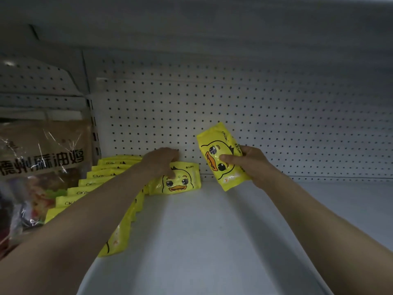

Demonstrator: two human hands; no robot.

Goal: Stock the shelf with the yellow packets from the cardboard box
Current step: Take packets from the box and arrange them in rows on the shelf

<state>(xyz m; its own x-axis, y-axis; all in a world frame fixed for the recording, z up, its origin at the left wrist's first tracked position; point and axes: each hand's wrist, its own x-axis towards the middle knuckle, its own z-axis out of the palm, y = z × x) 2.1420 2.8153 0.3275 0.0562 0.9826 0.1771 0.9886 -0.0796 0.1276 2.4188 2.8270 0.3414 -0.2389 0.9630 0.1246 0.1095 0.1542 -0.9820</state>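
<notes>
— Right hand [247, 161], item one: state?
— Fingers curled around a yellow packet [221, 155], thumb pressed on its duck-face front. Packet tilted, held above the shelf [223, 231], lower corner close to the shelf's back edge, just in front of the perforated back panel [255, 107].

— Left hand [160, 161]?
— Reaches to the back of the shelf. Fingers lie over the top of a standing packet [177, 180], thumb on its front beside the duck's eye; holds it upright against the back panel.

— Stock already placed?
— One row of yellow packets [85, 188], standing on edge, overlapping, running from the back panel toward the front along the shelf's left side. Partly hidden under the left forearm. The standing packet sits just right of the row's far end.

— Neighbouring goods?
— One large brown bag [42, 158] with printed Chinese characters, clear window below, left of the row.

— Cardboard box?
— Not in view.
</notes>
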